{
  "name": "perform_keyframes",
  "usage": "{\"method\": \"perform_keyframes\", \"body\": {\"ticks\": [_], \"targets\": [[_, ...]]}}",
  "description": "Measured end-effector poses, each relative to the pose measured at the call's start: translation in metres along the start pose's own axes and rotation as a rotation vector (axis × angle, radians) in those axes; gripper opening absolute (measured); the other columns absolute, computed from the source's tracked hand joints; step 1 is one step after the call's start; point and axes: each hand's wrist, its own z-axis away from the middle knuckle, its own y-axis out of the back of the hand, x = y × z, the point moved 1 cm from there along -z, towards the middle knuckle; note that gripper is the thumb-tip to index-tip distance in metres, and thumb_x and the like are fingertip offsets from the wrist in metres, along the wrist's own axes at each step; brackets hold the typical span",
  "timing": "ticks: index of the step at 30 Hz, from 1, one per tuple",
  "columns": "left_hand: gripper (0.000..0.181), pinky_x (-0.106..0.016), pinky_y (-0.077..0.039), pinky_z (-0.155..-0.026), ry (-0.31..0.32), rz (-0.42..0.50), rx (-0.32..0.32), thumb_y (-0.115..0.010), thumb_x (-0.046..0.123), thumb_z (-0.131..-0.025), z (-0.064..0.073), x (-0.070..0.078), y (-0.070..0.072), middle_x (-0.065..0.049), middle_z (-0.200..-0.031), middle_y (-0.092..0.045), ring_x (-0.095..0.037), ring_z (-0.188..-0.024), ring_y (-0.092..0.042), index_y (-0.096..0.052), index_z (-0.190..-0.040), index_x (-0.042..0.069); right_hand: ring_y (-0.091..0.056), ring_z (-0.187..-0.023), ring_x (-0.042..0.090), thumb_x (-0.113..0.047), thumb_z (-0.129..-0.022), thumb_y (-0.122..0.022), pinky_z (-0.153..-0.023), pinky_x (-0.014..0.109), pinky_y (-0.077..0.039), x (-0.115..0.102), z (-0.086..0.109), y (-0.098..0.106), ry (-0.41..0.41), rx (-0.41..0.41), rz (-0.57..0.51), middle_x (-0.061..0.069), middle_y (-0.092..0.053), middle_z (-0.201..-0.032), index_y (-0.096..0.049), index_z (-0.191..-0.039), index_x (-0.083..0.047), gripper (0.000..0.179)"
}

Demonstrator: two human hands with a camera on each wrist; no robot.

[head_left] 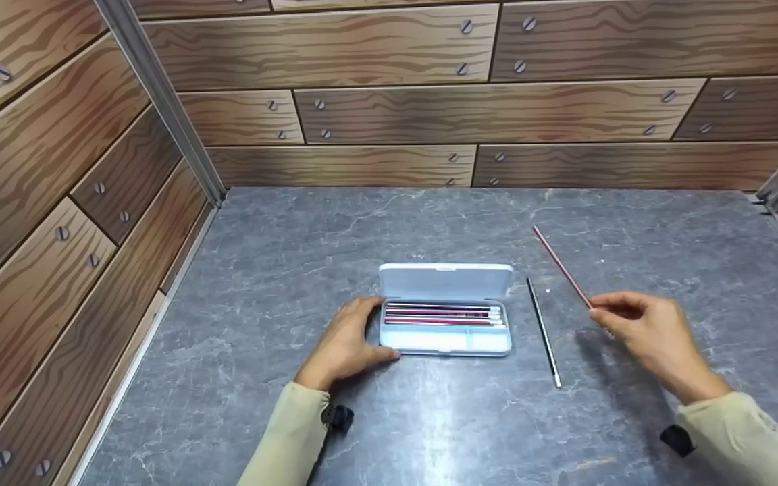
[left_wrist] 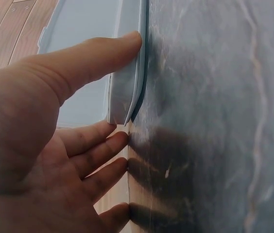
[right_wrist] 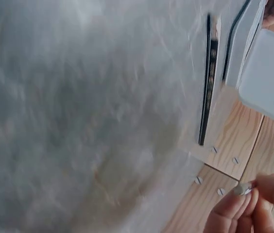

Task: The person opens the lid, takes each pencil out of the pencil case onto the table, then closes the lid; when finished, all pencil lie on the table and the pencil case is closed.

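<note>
An open light-blue pencil case (head_left: 423, 339) lies on the table, its lid (head_left: 446, 282) raised at the back. Several pencils (head_left: 439, 313), red and dark, fill its rear compartment with their white ends to the right. My left hand (head_left: 345, 343) holds the case's left end, thumb on the front wall and fingers by the left side. In the left wrist view the thumb (left_wrist: 100, 56) presses the case's wall. My right hand (head_left: 656, 337) pinches a red pencil (head_left: 561, 266) near its white end, above the table, its other end pointing away to the left.
A dark pencil (head_left: 543, 334) lies on the grey marbled table (head_left: 281, 270) between the case and my right hand. Wood-patterned walls (head_left: 389, 111) stand at the back and left. Small white specks (head_left: 548, 290) lie near the dark pencil.
</note>
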Motion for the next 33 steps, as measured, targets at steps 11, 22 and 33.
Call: {"method": "perform_keyframes", "body": {"ticks": [11, 22, 33], "targets": [[0.091, -0.061, -0.038, -0.136, 0.017, -0.009, -0.008, -0.099, 0.020, -0.081, 0.001, 0.002, -0.002, -0.023, -0.155, -0.062, -0.043, -0.150, -0.056, -0.055, -0.158, 0.000, -0.062, -0.075, -0.007, -0.018, -0.098, -0.086, -0.065, 0.017, -0.052, 0.009, 0.014, -0.015, -0.104, -0.021, 0.062, 0.008, -0.086, -0.102, -0.082, -0.123, 0.002, 0.033], [0.094, -0.061, -0.030, -0.140, -0.008, -0.025, 0.006, -0.100, 0.030, -0.080, -0.007, -0.018, -0.009, -0.018, -0.156, -0.063, -0.040, -0.153, -0.056, -0.056, -0.159, 0.004, -0.064, -0.070, 0.000, -0.022, -0.096, -0.086, -0.061, 0.022, -0.049, 0.008, 0.025, -0.025, -0.215, -0.070, 0.102, -0.003, -0.085, -0.090, -0.085, -0.120, -0.002, 0.032], [0.097, -0.062, -0.031, -0.140, -0.005, -0.033, 0.015, -0.102, 0.034, -0.078, -0.009, -0.026, -0.012, -0.016, -0.157, -0.063, -0.039, -0.153, -0.056, -0.056, -0.160, 0.007, -0.067, -0.070, 0.005, -0.023, -0.092, -0.087, -0.063, 0.022, -0.050, -0.003, 0.027, -0.036, -0.187, -0.120, 0.147, -0.002, -0.083, -0.083, -0.087, -0.111, -0.002, 0.029]]}}
